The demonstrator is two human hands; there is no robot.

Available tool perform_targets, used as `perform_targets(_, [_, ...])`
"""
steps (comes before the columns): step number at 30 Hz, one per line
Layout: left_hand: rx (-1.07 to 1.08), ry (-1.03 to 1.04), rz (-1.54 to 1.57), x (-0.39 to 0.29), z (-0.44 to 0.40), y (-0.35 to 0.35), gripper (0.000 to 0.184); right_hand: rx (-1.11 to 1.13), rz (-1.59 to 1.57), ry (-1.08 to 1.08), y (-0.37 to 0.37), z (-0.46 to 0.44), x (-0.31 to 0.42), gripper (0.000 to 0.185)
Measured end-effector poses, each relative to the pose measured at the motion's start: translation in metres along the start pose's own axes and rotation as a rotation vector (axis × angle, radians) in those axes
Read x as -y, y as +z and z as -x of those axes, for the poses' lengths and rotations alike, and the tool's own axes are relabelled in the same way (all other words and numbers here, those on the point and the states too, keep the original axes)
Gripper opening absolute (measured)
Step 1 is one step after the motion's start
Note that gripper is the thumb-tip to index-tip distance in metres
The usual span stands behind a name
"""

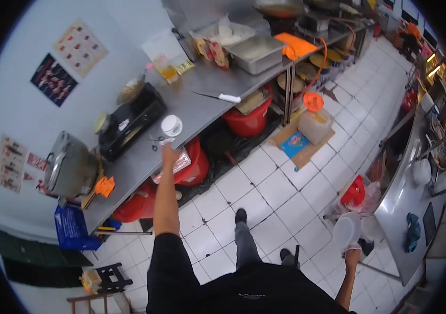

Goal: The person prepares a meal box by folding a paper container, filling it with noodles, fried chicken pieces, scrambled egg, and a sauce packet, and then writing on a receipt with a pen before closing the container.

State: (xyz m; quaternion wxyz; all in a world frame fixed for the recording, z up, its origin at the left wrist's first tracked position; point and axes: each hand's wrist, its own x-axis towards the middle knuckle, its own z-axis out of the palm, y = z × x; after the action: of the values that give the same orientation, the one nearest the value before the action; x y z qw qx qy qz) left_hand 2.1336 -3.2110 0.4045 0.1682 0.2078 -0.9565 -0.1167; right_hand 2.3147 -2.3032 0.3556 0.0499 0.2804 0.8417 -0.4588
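Observation:
My left hand (169, 156) reaches to the front edge of the steel counter (181, 86), closed around something small that I cannot make out. Just beyond its fingers are a small pale packet (166, 141), a pair of dark-handled scissors (156, 144) and a round white tub (171, 125). Low on the right, my right hand (352, 255) is closed on the rim or handle of a white plastic container (347, 230), which hangs over the floor beside the right-hand counter.
A knife (228, 98) lies at the counter's front edge. Beyond it is a steel tray (257, 52); a black stove (133, 120) stands by the wall. Red tubs (246, 120) sit below. A jug (315, 127) stands on cardboard on the tiled floor.

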Motion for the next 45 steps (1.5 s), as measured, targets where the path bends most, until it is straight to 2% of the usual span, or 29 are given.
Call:
perform_targets(2, [-0.015,-0.365,0.14,0.021,-0.064,0.006,0.075,0.054,0.14,-0.235,0.01,0.013,-0.068,0.029])
perform_targets(4, [0.11,-0.442,0.181,0.079,-0.109,0.055,0.094,-0.074,-0.023,0.119,0.042,0.09,-0.056,0.024])
perform_targets(5, [0.17,-0.471,0.193,0.103,-0.127,0.071,0.104,-0.147,-0.164,0.386,0.061,0.133,-0.032,0.015])
perform_targets(6, [0.175,-0.418,0.168,0.11,-0.139,0.075,0.106,-0.145,-0.245,0.479,0.072,0.164,-0.045,0.012])
perform_targets(7, [0.183,-0.366,0.146,0.103,-0.144,0.069,0.108,-0.092,-0.228,0.499,0.081,0.198,-0.04,0.014])
perform_targets(8, [0.195,-0.318,0.128,0.095,-0.146,0.06,0.11,-0.153,-0.304,0.465,0.092,0.229,-0.021,0.017])
perform_targets(9, [0.229,-0.317,0.168,0.09,-0.148,0.052,0.111,-0.138,-0.132,0.437,0.097,0.243,-0.026,0.017])
perform_targets(10, [0.258,-0.32,0.211,0.088,-0.149,0.044,0.112,-0.102,0.183,0.341,0.08,0.258,-0.066,0.021])
perform_targets(12, [0.302,-0.328,0.22,0.081,-0.162,0.039,0.115,-0.107,0.571,0.172,0.052,0.274,-0.144,0.033])
perform_targets(15, [0.391,-0.35,0.125,0.081,-0.17,0.033,0.119,-0.113,0.22,0.383,0.098,0.276,-0.021,0.02])
perform_targets(17, [0.455,-0.368,0.091,0.071,-0.175,0.02,0.122,-0.112,0.042,0.441,0.128,0.273,0.065,0.014])
perform_targets(18, [0.483,-0.376,0.039,0.068,-0.177,0.016,0.122,-0.17,-0.051,0.554,0.137,0.266,0.071,0.015])
perform_targets(20, [0.527,-0.377,-0.068,0.058,-0.187,0.007,0.124,-0.15,0.006,0.49,0.153,0.251,0.082,0.016])
perform_targets(23, [0.554,-0.263,-0.093,0.068,-0.204,0.019,0.121,-0.128,0.072,0.418,0.163,0.248,0.088,0.016])
perform_targets(26, [0.51,-0.121,0.089,0.106,-0.223,0.062,0.117,-0.187,0.104,0.383,0.159,0.268,0.085,0.017])
perform_targets(27, [0.312,-0.032,0.061,0.1,-0.218,0.062,0.084,-0.195,0.093,0.374,0.155,0.277,0.079,0.017])
perform_targets(29, [0.37,0.074,0.04,0.077,-0.218,0.039,0.085,-0.216,0.112,0.345,0.149,0.296,0.06,0.017])
perform_targets(30, [0.209,0.192,0.065,0.084,-0.212,0.052,0.078,-0.233,0.146,0.333,0.142,0.307,0.042,0.017])
perform_targets(32, [0.258,0.224,0.086,0.048,-0.196,0.04,0.08,-0.268,0.199,0.376,0.128,0.339,0.01,0.017])
perform_targets(33, [0.165,0.247,0.175,0.034,-0.177,0.047,0.083,-0.272,0.213,0.43,0.124,0.348,-0.002,0.017])
perform_targets(35, [0.197,0.269,0.234,-0.025,-0.129,0.045,0.099,-0.329,0.157,0.399,0.121,0.375,-0.038,0.017])
perform_targets(37, [0.349,0.254,0.298,-0.112,-0.055,0.028,0.108,-0.362,0.323,0.322,0.125,0.397,-0.128,0.017])
perform_targets(38, [0.327,0.361,0.245,-0.145,-0.012,0.035,0.112,-0.358,0.205,0.515,0.118,0.405,-0.114,0.016])
perform_targets(39, [0.445,0.386,0.389,-0.189,0.034,0.029,0.114,-0.341,0.077,0.691,0.099,0.399,-0.076,0.015])
perform_targets(41, [0.625,0.42,0.417,-0.271,0.136,0.018,0.113,-0.47,0.031,0.648,0.1,0.413,-0.167,0.014])
perform_targets(42, [0.658,0.578,0.414,-0.303,0.183,0.027,0.113,-0.526,0.018,0.625,0.094,0.418,-0.21,0.014])
perform_targets(43, [0.58,0.708,0.391,-0.33,0.239,0.042,0.113,-0.646,0.034,0.524,0.072,0.413,-0.238,0.014])
perform_targets(44, [0.691,0.699,0.508,-0.366,0.293,0.044,0.113,-0.754,0.045,0.443,0.059,0.418,-0.256,0.014])
perform_targets(45, [0.803,0.724,0.475,-0.409,0.344,0.029,0.112,-0.855,0.059,0.367,0.05,0.429,-0.267,0.015])
